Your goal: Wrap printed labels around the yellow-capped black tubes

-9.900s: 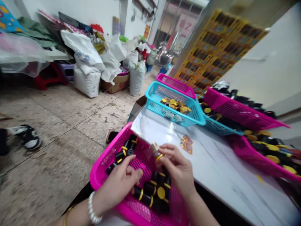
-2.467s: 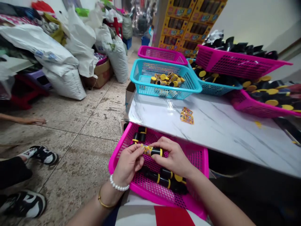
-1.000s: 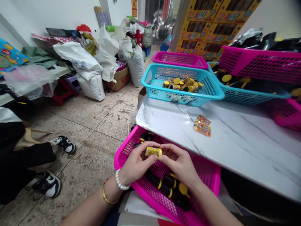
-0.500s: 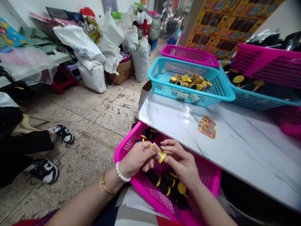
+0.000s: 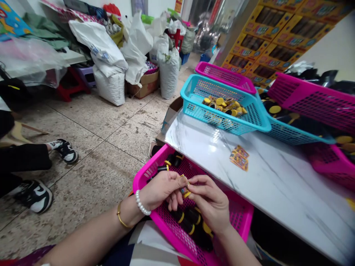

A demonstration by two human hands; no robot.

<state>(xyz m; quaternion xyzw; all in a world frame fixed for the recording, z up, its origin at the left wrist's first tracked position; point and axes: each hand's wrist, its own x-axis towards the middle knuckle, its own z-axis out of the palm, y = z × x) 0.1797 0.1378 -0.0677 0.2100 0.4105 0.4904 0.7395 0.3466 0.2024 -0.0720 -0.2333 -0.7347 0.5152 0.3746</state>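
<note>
Between my two hands is a small yellow-labelled tube (image 5: 185,191), mostly covered by fingers. My left hand (image 5: 164,187), with a pearl bracelet at the wrist, pinches it between thumb and fingers. From the other side, my right hand (image 5: 211,202) presses thumb and fingertips on its right edge. Below both hands lies a pink basket (image 5: 240,218) holding several black tubes (image 5: 185,226) with yellow bands. Printed yellow-orange labels (image 5: 239,158) lie on the white marbled table to the right.
A blue basket (image 5: 226,123) of yellow-wrapped pieces (image 5: 224,105) stands on the table (image 5: 273,177). More pink and blue baskets crowd the right side, with stacked yellow boxes (image 5: 259,48) behind. White sacks (image 5: 109,83) line the floor at left, near another person's shoes (image 5: 34,195).
My right fingertips have closed in on the tube's right edge, covering more of it. The tube has turned slightly in my left hand. The head view has shifted a little.
</note>
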